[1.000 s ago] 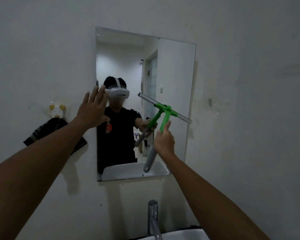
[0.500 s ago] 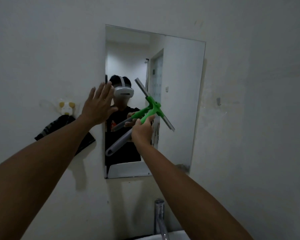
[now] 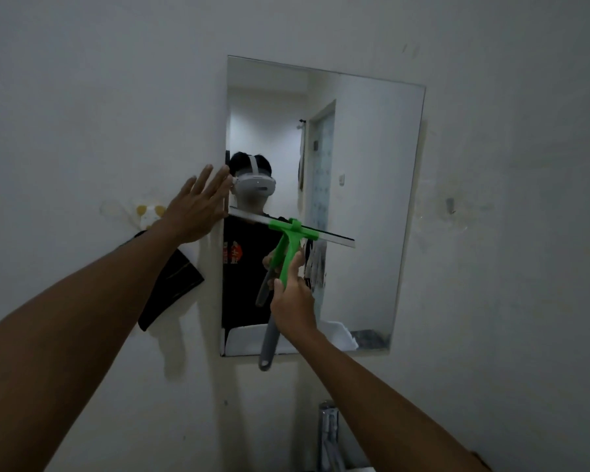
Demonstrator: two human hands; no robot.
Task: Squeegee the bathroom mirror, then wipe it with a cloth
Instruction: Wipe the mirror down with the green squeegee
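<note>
A frameless rectangular mirror [image 3: 365, 158] hangs on the white wall. My right hand [image 3: 293, 301] grips the green-and-grey squeegee [image 3: 292, 248] by its handle. The blade lies almost level across the left and middle of the glass, about halfway up. The grey handle end pokes out below my fist, past the mirror's lower edge. My left hand [image 3: 198, 206] is flat against the wall at the mirror's left edge, fingers spread, holding nothing. A dark cloth [image 3: 171, 291] hangs on the wall to the left of the mirror, below my left forearm.
A chrome tap [image 3: 327, 434] rises at the bottom centre, with a sliver of white basin beside it. A small hook [image 3: 450, 204] is fixed to the wall right of the mirror. A pale wall hook with yellow dots [image 3: 149, 212] holds the cloth.
The squeegee has swung from a steep tilt near the mirror's middle to an almost level position, its blade end now reaching the left edge. The view shifted, so the mirror sits further right.
</note>
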